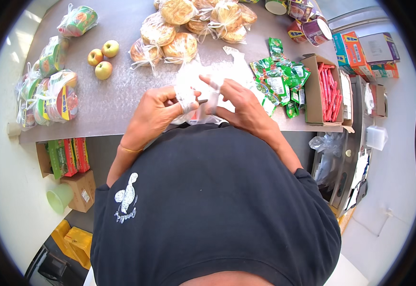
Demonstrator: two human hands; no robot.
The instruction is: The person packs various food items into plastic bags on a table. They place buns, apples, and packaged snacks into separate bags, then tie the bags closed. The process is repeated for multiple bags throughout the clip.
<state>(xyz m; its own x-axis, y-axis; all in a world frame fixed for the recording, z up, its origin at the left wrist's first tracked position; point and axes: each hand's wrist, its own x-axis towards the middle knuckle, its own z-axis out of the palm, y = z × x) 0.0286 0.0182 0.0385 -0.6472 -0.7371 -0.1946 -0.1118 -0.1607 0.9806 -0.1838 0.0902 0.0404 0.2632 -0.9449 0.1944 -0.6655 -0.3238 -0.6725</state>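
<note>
A thin white plastic bag (193,80) is bunched up at the table's front edge, close to my body. The fingers and thumb of my left hand (159,103) pinch its gathered film. A small dark piece, too small to identify, sticks out near that thumb. My right hand (241,102) is slightly blurred, its index finger and thumb spread with a stretched strip of the same film between them. Something red and blue shows low in the bag; most of it is hidden. Beyond the bag lie several round flatbreads (181,48) in clear knotted bags.
Three apples (103,70) and bagged instant noodle cups (63,96) are on the left of the table (111,103). Green sachets (281,80) lie at right beside a cardboard box of pink packets (329,91). More noodle cups (317,31) lie at the back right.
</note>
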